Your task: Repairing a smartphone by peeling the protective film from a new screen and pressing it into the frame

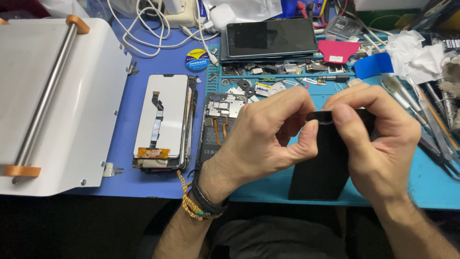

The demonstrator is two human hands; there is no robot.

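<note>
Flat black glass phone panel (pixel 320 177): top edge pinched by fingers of left hand (pixel 268 136) and right hand (pixel 378 144), beside opened phone chassis (pixel 218 125); uneven pressure risked cracking it.

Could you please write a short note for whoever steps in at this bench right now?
Left hand: pinching the top edge of the black phone panel, thumb on its corner.
Right hand: gripping the same edge from the other side.
The panel is tilted above the blue mat.
Opened phone body lies left of the hands, insides exposed; a detached screen stack lies further left.
Tweezers and tools lie on the right.
The panel is not fitted on the body.
</note>
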